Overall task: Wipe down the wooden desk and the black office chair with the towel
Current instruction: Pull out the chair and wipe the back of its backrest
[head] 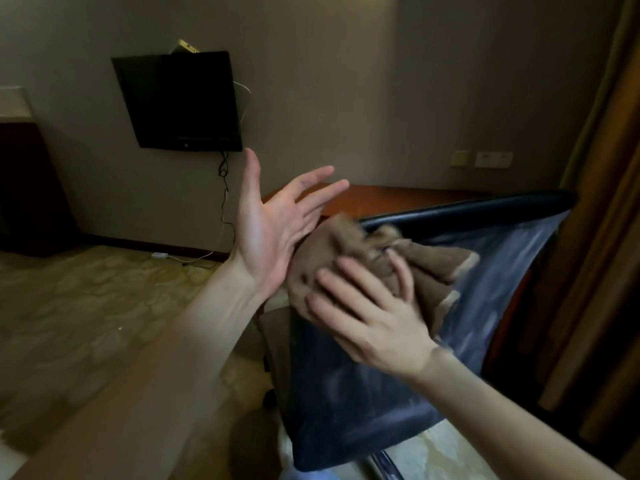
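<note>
Brown towel (349, 251) pressed to the black office chair (363, 410) by the right hand (374, 317), grip wide and flat, left hand (273, 230) wide, empty; firm overlapping strokes advised.

Beige wall (346, 81), dark television (180, 102) — patterned floor (86, 306)

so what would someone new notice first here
The right hand presses a brown towel against the back of the black office chair, low and right of centre. Just left of it the left hand is held open in mid-air. A dark wall-mounted TV sits upper left.
</note>
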### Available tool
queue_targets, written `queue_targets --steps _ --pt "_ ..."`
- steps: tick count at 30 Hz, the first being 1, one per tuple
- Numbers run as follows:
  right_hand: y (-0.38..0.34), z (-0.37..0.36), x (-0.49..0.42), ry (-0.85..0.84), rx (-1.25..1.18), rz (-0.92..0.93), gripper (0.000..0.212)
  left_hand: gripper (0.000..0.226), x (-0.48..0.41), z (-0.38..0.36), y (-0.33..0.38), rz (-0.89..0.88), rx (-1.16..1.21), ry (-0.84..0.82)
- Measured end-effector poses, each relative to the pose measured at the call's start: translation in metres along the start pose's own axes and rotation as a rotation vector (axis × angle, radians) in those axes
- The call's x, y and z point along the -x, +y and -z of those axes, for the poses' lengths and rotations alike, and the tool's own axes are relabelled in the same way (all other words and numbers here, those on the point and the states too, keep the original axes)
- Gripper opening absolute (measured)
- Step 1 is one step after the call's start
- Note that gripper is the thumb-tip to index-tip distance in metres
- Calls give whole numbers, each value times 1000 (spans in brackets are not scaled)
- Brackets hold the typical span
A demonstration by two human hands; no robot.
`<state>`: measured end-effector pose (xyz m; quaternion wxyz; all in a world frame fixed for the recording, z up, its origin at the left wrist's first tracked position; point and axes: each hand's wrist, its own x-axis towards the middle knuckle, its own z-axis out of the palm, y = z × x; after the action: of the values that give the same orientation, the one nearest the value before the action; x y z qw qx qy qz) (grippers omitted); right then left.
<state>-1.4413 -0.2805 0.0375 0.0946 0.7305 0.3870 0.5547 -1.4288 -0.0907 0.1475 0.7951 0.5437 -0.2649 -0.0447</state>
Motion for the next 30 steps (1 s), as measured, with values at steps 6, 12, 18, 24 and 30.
queue_targets --steps 6,12,18,24,30 --pt "19 27 16 -13 -23 -111 33 73 12 5 -21 -28 -343 226" --pt "41 63 -42 437 -73 -506 35 51 23 20 -40 114 -389 317" --pt "4 13 -61 184 -4 -391 45 44 18 19 -37 46 -375 245" --pt "-15 -34 -53 217 27 -388 45 42 11 45 -33 106 -182 176" --pt "-37 -52 -41 11 -26 -31 47 74 15 83 -28 166 163 63"
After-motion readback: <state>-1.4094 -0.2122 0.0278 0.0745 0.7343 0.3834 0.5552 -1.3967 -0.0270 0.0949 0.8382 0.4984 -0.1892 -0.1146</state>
